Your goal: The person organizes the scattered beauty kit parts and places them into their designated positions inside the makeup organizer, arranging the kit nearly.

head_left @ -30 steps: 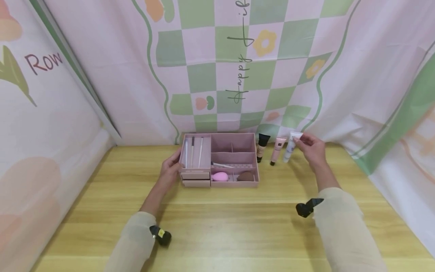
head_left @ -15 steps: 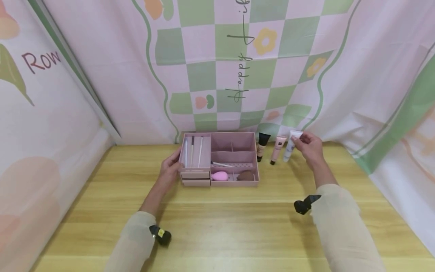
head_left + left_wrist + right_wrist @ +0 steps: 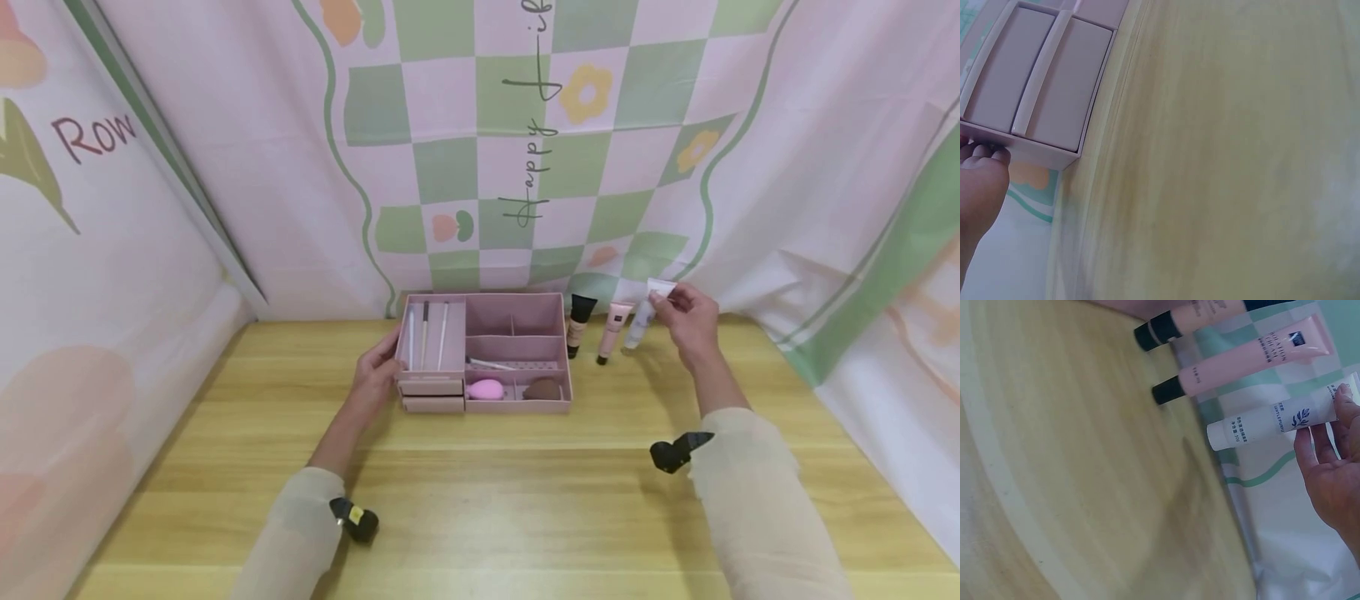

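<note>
At the back of the table stands a pink desk organizer (image 3: 510,406) with drawers at its left front. My left hand (image 3: 372,372) rests against the organizer's left side; in the left wrist view its fingertips touch the side wall near the drawers (image 3: 1063,81). With my right hand (image 3: 692,323) I pinch a white squeeze tube (image 3: 1272,422) by its flat upper end, its cap downward and slightly tilted. The tube looks lifted off the table. Left of it, a pink squeeze tube (image 3: 1229,369) and a beige tube with a black end (image 3: 577,329) stand upright by the curtain.
Several slim brushes or pencils (image 3: 442,333) lie in the organizer's top left tray. Its front compartments hold a pink makeup sponge (image 3: 486,389) and a brown rounded item (image 3: 542,389). A patterned curtain (image 3: 517,167) hangs right behind the table (image 3: 480,517).
My right hand has raised the white tube slightly and tilted it a little more to the right. The left hand and the organizer have stayed in place.
</note>
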Motion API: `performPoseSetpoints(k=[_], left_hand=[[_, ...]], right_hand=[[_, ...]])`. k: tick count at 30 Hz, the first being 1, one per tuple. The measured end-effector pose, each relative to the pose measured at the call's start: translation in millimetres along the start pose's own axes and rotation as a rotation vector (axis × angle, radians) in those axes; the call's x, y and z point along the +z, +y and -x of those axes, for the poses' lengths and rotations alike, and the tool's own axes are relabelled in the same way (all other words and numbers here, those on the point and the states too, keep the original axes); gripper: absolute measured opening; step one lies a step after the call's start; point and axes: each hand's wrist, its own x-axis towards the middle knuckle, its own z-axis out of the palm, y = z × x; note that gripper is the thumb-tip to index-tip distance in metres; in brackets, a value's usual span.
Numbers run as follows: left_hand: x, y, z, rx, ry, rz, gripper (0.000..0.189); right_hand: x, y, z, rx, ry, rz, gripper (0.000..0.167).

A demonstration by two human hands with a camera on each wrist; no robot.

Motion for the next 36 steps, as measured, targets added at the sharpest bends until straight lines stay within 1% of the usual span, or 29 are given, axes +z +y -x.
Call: performPoseSetpoints(k=[7,15,23,27,30,36], left_hand=[[-0.7,-0.2,0.0,0.001,-0.009,0.003,0.076],[-0.6,-0.9,0.3,0.021,-0.01,0.003,0.075],[0.2,-0.1,0.0,0.02,-0.005,0.004,0.074],[1.0,1.3,0.3,0.018,-0.008,0.003,0.074],[0.9,1.6,0.5,0.016,-0.006,0.001,0.075],[0.6,0.8,0.4,0.009,-0.002,-0.004,0.076]], right_hand=[[2,-18,-5.4,-0.065,-0.001,-0.066,0.027],[6,-42,-7.1,-0.124,0.006,-0.058,0.023],[14,-61,-9.3,-0.196,0.006,-0.091,0.023],[19,-72,-8.7,-0.224,0.012,-0.066,0.02],[25,-79,-7.0,-0.243,0.003,-0.042,0.018],[39,-90,-3.0,-0.257,-0.05,-0.04,0.016]])
